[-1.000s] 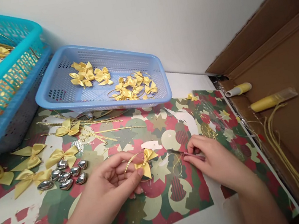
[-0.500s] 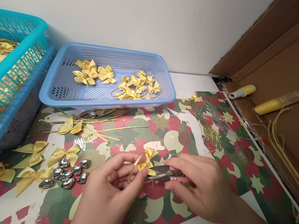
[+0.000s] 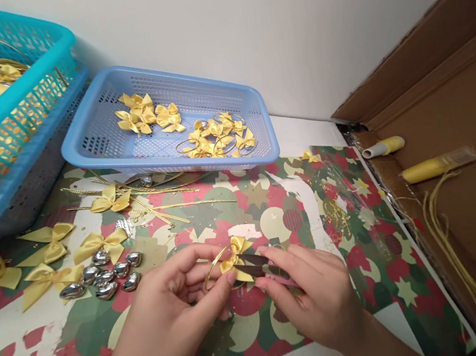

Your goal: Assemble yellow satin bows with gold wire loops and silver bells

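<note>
My left hand (image 3: 186,303) pinches a yellow ribbon bow (image 3: 237,247) that has a gold cord loop (image 3: 212,268) attached. In my right hand (image 3: 316,293) is a small pair of scissors (image 3: 258,265) with dark blades and pink handles. Their blades are parted, and the tips reach the bow's lower part beside my left thumb. To the left of my left hand lies a cluster of shiny silver beads (image 3: 105,277). Several loose yellow bows (image 3: 101,245) spread around the beads, and gold cords (image 3: 161,210) lie behind them.
A blue basket (image 3: 133,159) at the back holds bows and finished-looking loops. At the left, a teal basket (image 3: 59,50) is heaped with bows and cords. On the right, yellow tubes (image 3: 438,165) and yellow strings (image 3: 449,251) rest against cardboard (image 3: 473,100). Patterned paper covers the table.
The scissor blades have opened wider and tilted, with their tips now over the bow's lower part. My left hand keeps its hold on the bow almost unmoved.
</note>
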`<act>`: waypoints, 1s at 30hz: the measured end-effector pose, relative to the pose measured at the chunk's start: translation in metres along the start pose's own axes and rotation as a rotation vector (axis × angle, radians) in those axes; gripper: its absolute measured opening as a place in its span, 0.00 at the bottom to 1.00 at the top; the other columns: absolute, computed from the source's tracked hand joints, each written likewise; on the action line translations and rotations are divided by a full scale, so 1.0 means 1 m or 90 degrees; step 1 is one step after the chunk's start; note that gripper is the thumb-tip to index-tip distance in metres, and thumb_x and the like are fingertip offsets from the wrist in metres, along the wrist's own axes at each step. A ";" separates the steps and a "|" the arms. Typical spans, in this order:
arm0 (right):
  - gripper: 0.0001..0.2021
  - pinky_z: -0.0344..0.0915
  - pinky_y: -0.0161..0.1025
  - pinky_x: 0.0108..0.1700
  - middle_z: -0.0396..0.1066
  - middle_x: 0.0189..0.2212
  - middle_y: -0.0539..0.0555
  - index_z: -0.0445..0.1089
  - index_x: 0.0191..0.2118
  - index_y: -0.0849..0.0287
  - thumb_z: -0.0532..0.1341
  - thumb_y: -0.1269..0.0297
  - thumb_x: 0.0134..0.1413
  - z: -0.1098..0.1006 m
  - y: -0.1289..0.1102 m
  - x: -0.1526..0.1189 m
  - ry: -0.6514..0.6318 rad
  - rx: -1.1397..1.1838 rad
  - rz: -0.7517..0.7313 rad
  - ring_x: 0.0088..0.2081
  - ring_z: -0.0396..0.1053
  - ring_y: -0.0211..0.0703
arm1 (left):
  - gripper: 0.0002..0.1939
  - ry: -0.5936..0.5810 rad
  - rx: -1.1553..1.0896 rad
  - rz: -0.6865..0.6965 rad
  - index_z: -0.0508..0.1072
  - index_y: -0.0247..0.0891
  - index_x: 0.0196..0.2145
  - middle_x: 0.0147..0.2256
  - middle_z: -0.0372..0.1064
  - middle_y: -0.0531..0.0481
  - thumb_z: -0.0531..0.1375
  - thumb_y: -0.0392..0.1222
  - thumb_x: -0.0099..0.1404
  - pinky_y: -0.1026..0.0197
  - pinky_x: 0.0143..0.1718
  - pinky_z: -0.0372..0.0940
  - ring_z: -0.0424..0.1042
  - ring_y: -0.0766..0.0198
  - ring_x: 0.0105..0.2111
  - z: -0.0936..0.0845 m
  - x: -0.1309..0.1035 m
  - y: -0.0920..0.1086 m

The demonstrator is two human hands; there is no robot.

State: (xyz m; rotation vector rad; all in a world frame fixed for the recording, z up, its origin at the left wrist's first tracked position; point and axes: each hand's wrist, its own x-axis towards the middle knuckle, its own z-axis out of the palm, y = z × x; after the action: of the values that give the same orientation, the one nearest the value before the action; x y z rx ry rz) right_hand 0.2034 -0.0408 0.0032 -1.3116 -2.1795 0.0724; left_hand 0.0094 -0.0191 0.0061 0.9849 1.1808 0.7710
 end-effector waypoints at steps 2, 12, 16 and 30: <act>0.11 0.59 0.35 0.25 0.72 0.21 0.50 0.75 0.42 0.63 0.59 0.62 0.64 0.000 0.000 0.000 0.005 -0.004 0.003 0.22 0.67 0.36 | 0.11 -0.006 -0.012 -0.011 0.73 0.40 0.34 0.23 0.75 0.53 0.66 0.46 0.55 0.70 0.18 0.66 0.68 0.68 0.18 0.000 0.000 -0.001; 0.12 0.55 0.36 0.25 0.68 0.18 0.48 0.75 0.43 0.64 0.57 0.62 0.65 0.003 -0.001 0.000 0.009 -0.050 -0.038 0.20 0.63 0.35 | 0.14 -0.008 -0.026 -0.056 0.73 0.39 0.36 0.23 0.75 0.52 0.67 0.47 0.53 0.70 0.18 0.66 0.68 0.68 0.18 -0.001 0.001 -0.004; 0.11 0.52 0.37 0.25 0.66 0.17 0.47 0.75 0.42 0.64 0.57 0.63 0.66 0.004 -0.002 -0.001 0.010 -0.066 -0.053 0.20 0.60 0.35 | 0.15 -0.004 -0.032 -0.057 0.73 0.39 0.36 0.22 0.74 0.52 0.67 0.47 0.52 0.69 0.18 0.66 0.68 0.68 0.19 0.001 0.001 -0.004; 0.09 0.54 0.36 0.25 0.68 0.18 0.48 0.73 0.38 0.63 0.57 0.66 0.65 0.004 -0.001 0.001 0.006 -0.042 -0.055 0.20 0.61 0.35 | 0.12 -0.009 -0.009 -0.025 0.72 0.38 0.35 0.23 0.74 0.51 0.66 0.46 0.55 0.69 0.19 0.64 0.67 0.68 0.19 -0.001 0.001 -0.006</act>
State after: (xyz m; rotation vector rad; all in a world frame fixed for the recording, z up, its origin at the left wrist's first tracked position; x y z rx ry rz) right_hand 0.2007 -0.0395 0.0003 -1.2493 -2.2441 -0.0390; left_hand 0.0085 -0.0200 0.0002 0.9511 1.1775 0.7390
